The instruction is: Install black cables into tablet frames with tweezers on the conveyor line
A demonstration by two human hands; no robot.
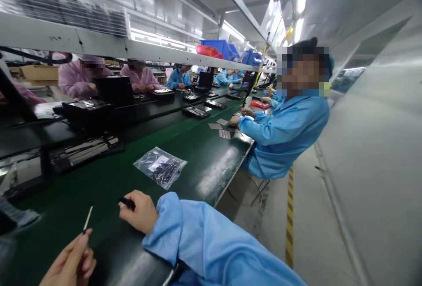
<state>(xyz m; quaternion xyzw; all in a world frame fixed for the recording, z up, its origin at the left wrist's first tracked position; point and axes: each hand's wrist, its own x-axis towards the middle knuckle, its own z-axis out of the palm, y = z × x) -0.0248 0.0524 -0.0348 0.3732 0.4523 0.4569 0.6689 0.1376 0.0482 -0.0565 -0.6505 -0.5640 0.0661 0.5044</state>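
At the lower left, my left hand (73,260) pinches a thin pale strip (88,218) that points upward, with a small dark bit at its lower end by the fingertips. My right hand (141,213), in a blue sleeve, is closed around a small black object (128,203) whose kind I cannot make out. Both hands are over the near part of the dark green bench (194,138). Beyond the right hand lies a clear zip bag (161,167) with small black parts and a white label inside.
Open black devices (87,150) line the left and far side. A co-worker in blue (280,132) sits along the bench to the right, near flat sheets (224,134). Other people work across the line. An overhead rail (158,53) carries blue bins (219,48).
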